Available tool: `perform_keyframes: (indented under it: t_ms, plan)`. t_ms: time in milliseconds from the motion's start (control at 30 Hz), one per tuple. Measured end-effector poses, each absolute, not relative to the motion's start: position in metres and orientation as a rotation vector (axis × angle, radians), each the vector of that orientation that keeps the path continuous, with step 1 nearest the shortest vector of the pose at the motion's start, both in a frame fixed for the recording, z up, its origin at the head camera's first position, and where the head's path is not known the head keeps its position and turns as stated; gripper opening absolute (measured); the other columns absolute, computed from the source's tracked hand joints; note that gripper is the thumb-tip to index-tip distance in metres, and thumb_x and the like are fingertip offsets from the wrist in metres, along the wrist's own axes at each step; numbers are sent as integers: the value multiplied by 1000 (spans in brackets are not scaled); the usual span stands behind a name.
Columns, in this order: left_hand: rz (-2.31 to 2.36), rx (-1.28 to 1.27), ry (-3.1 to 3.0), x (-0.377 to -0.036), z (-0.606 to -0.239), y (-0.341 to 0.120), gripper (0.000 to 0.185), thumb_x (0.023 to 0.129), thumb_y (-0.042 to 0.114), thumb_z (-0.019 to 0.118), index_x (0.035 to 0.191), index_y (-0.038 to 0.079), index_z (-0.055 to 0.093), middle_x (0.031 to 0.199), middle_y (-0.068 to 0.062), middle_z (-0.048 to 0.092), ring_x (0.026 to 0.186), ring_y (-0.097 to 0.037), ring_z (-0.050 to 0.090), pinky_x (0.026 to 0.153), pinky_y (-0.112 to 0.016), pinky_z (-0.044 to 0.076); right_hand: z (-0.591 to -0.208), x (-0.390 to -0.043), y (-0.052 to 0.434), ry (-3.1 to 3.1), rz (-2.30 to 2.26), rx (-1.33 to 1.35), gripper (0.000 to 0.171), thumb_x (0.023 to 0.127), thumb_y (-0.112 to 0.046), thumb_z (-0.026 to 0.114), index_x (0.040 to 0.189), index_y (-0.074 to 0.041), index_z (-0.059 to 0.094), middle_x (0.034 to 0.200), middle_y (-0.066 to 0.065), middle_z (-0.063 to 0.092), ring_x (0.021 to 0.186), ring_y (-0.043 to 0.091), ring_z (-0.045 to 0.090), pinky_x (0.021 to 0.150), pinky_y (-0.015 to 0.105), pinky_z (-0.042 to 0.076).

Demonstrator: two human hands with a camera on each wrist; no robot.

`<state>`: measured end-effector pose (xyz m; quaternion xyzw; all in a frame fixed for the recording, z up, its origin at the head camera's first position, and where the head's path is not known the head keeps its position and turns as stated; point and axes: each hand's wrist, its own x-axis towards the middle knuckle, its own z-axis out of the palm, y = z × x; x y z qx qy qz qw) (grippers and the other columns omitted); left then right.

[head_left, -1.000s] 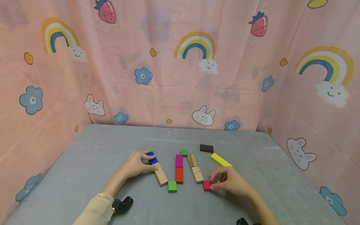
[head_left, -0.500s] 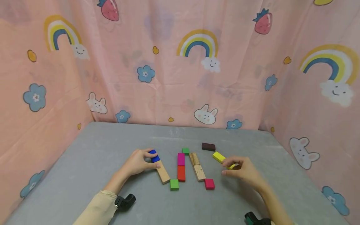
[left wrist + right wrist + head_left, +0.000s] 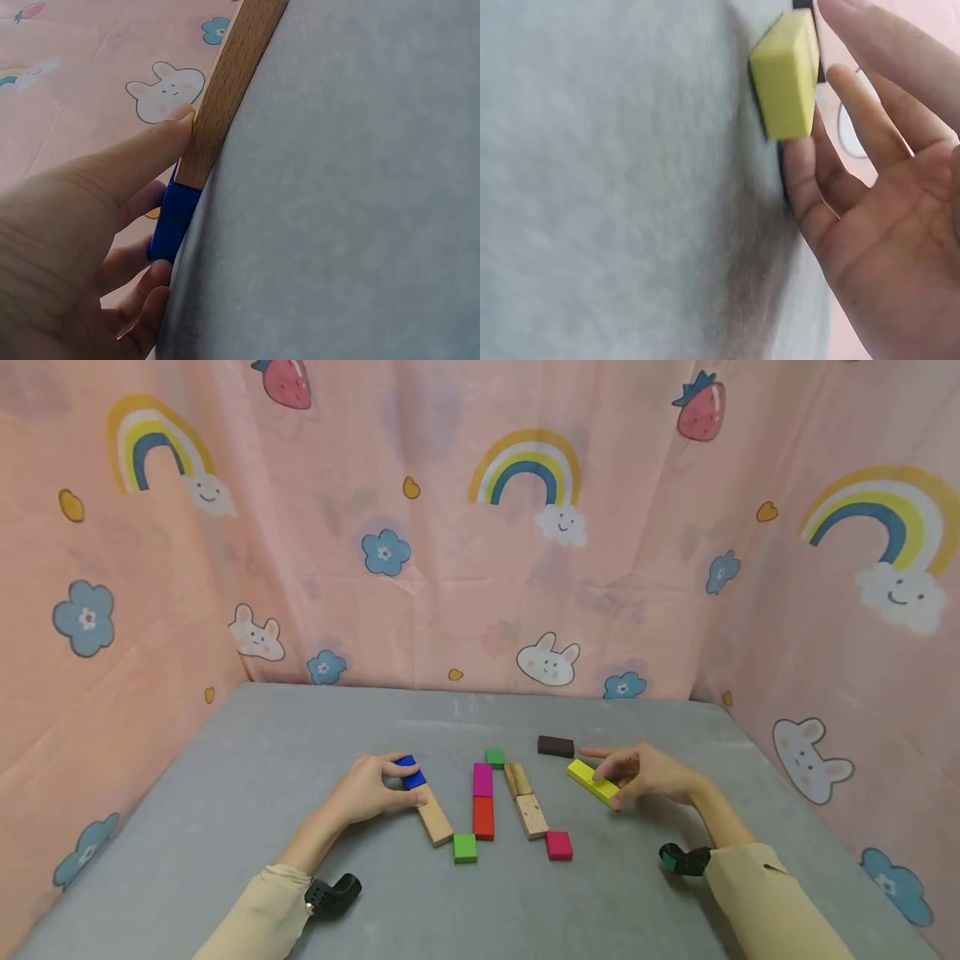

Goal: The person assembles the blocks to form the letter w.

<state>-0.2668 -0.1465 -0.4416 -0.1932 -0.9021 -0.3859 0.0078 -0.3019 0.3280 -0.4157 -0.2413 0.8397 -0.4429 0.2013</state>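
Head view shows the right hand (image 3: 648, 774) resting with loosely spread fingers on the long yellow painted wooden block (image 3: 592, 781), which lies flat on the grey table (image 3: 247, 760) just right of the block rows and near the dark brown block (image 3: 556, 746). The left hand (image 3: 365, 792) pinches the small blue wooden block (image 3: 408, 774) at the far end of a plain beech plank (image 3: 433, 819). Such a yellow block looks light, rigid and smooth-painted, so likely a little slippery; its long side faces seem the best hold.
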Motion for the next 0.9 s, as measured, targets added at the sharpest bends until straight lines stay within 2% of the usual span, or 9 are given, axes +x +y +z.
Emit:
perform_keyframes:
  t_ms: [100,200,500,733,900]
  plan:
    - [-1198,-595,-2820,-267,-441,-146,60,75,48,83,122,13,72,141,-11,53,136,-41,36,105,-56,34,-415,-310,331,2261,-1181,-675,36,76,-5,83,111,-7,74,157,11,31,128,38,34,80,34,46]
    - [-1190,-591,-2823,-267,-440,-146,59,75,48,84,122,13,72,141,-11,53,136,-40,36,105,-57,33,-413,-314,330,2224,-1130,-648,42,74,-5,83,115,-9,73,158,11,29,120,34,36,76,31,45]
    - [-1176,-602,-2824,-268,-442,-146,59,75,48,84,121,13,72,141,-10,54,135,-38,39,104,-55,36,-416,-319,332,2090,-1168,-642,50,73,2,79,123,-3,70,158,13,26,126,33,36,85,37,44]
    - [-1190,-615,-2804,-269,-443,-148,60,74,49,84,121,13,73,140,-11,54,134,-37,40,105,-53,36,-420,-321,334,2058,-1225,-626,65,68,6,79,130,-2,63,159,15,24,105,30,40,72,28,39]
    - [-1184,-614,-2809,-268,-444,-148,60,74,48,84,121,13,72,140,-12,53,135,-38,40,105,-54,35,-422,-320,333,2083,-1236,-590,64,67,5,80,128,-4,66,158,12,29,107,31,39,73,30,39]
